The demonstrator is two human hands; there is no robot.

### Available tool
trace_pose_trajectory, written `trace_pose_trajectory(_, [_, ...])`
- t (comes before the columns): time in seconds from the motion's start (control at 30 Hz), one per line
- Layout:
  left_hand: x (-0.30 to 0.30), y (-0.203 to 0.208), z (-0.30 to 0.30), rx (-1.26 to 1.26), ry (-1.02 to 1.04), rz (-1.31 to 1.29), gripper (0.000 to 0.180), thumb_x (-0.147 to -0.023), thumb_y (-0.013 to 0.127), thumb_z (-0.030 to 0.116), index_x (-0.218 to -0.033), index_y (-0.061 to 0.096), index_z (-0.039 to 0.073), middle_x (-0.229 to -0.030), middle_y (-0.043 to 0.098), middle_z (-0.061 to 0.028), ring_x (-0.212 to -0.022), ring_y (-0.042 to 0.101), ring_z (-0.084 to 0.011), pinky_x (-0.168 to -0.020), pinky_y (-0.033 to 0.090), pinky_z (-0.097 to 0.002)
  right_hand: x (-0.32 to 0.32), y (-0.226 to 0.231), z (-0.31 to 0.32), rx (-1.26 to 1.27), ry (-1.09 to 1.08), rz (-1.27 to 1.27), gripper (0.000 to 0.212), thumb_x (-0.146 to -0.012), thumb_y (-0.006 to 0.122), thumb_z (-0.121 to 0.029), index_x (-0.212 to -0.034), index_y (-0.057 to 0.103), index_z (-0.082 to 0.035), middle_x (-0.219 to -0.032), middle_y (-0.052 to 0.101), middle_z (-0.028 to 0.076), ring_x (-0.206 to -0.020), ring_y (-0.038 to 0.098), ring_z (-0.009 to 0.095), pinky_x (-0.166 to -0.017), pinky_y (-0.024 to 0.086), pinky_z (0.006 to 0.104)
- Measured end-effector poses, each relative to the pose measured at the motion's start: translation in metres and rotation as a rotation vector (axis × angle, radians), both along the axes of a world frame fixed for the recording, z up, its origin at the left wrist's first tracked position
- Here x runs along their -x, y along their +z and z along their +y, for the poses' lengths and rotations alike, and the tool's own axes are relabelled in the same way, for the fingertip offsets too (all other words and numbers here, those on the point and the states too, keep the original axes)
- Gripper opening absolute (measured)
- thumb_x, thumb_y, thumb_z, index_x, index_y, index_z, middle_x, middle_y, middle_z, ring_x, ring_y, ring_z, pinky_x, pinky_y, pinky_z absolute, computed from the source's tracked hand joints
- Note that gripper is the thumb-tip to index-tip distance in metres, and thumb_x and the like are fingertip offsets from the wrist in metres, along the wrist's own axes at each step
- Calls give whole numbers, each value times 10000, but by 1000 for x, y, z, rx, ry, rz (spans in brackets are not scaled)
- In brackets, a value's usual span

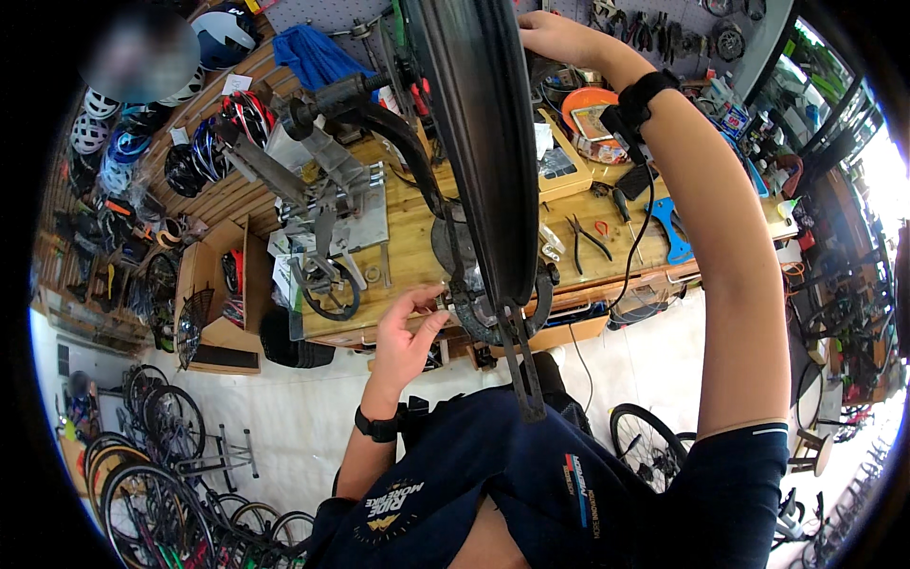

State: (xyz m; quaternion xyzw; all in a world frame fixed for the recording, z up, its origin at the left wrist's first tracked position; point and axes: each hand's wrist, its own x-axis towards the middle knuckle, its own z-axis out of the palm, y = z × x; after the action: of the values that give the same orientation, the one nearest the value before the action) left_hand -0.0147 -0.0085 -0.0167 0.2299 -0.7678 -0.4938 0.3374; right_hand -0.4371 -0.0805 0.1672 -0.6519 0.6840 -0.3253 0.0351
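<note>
Thumb and fingers of my left hand (406, 337) are curving half-apart at the lower left side of a metal truing stand (408, 140); I cannot tell whether they are pinching anything. Bicycle wheel (482, 142) is standing edge-on in the stand, and my right hand (557, 38) is reaching to its upper right side, fingertips hidden. Pliers (577, 230) and a screwdriver (621, 202) are lying rightward on the wooden workbench (403, 204).
</note>
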Motion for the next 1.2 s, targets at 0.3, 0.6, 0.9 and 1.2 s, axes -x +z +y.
trace_pose_trajectory(0.3, [-6, -5, -1, 2, 10, -8, 315, -859, 707, 101, -1150, 637, 5, -1019, 644, -76, -845, 555, -155, -798, 467, -282, -26, 12, 18, -87, 11, 185, 978, -616, 709, -771, -1180, 627, 24, -992, 679, 218, -927, 675, 325, -832, 519, 399])
trace_pose_trajectory(0.6, [-2, 1, 1, -3, 0, -1, 311, -862, 703, 100, -1152, 639, 10, -963, 635, -61, -843, 545, -152, -799, 461, -283, -12, 3, 8, -62, -81, 258, 1010, -598, 628, -850, -1188, 648, -31, -1026, 682, 205, -973, 666, 343, -869, 512, 412])
trace_pose_trajectory(0.9, [-5, -1, 1, -21, 14, -24, 321, -872, 698, 112, -1167, 629, 7, -963, 635, -62, -855, 552, -148, -808, 462, -279, -17, 2, 3, -102, -77, 240, 1033, -570, 679, -827, -1211, 627, -19, -1059, 677, 210, -992, 663, 340, -878, 515, 403])
trace_pose_trajectory(1.2, [2, -2, 9, -102, 61, 23, 310, -880, 692, 115, -1160, 627, -1, -991, 644, -55, -861, 568, -140, -808, 468, -277, -16, -3, 12, 30, -36, 598, 1069, -615, 582, -879, -1219, 617, 2, -1048, 674, 210, -989, 662, 343, -874, 512, 421])
